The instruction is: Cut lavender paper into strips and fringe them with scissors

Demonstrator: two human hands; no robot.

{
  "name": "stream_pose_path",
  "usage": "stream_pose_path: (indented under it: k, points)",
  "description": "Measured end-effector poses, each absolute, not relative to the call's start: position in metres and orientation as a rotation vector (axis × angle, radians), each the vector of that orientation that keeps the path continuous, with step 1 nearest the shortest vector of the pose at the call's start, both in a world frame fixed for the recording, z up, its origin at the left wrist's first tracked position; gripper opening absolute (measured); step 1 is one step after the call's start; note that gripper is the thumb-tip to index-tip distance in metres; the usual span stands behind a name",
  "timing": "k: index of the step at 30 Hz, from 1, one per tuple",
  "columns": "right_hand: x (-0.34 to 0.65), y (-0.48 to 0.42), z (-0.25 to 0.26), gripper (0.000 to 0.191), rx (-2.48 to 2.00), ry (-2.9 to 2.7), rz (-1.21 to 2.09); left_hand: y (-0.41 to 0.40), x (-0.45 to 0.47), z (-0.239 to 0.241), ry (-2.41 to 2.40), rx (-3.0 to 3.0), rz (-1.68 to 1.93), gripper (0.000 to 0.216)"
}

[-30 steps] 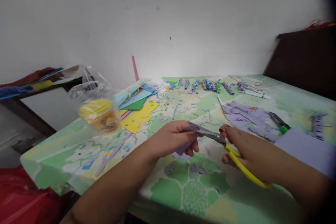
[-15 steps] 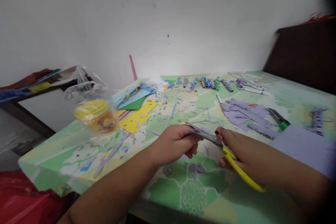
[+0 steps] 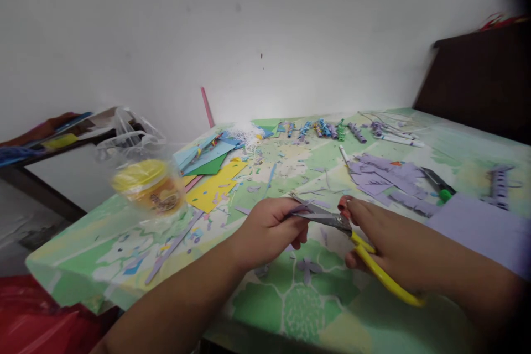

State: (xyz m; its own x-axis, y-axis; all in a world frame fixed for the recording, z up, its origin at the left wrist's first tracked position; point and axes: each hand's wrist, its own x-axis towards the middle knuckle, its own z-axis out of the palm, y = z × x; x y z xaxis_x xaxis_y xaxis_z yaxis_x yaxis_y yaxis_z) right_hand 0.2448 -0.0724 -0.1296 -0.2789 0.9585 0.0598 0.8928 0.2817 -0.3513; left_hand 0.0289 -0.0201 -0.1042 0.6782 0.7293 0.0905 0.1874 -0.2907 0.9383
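My right hand (image 3: 373, 238) is wrapped round the yellow handles of a pair of scissors (image 3: 388, 279), whose metal blades point left and stand apart. My left hand (image 3: 271, 232) pinches a small purple piece of paper (image 3: 299, 209), mostly hidden by the fingers. The blades lie at that paper, right by the left fingertips. On the tablecloth below the hands rests a purple paper cutout with petal-like lobes (image 3: 309, 270). Something reddish (image 3: 343, 206) shows at a finger of my right hand; I cannot make out what it is.
Fringed purple paper (image 3: 385, 171), black-and-green scissors (image 3: 440, 185) and a purple sheet (image 3: 483, 232) lie on the right. Rolled paper pieces (image 3: 327, 129) line the back. Leftward are coloured sheets (image 3: 209, 188) and a bagged yellow-lidded tub (image 3: 145, 185). Scraps litter the patterned tablecloth (image 3: 360, 321).
The scissor blades have spread wider apart. My left hand has shifted slightly left with the purple paper. The whole view has moved a little.
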Motion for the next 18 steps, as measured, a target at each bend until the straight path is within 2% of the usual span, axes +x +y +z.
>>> stream_pose_path:
  k: [18]
  points:
    - [0.2435, -0.0731, -0.1321, 0.047, -1.675, -2.291, 0.467, -0.0172, 0.0248, -0.1006, 0.696, 2.099, 0.61, 0.023]
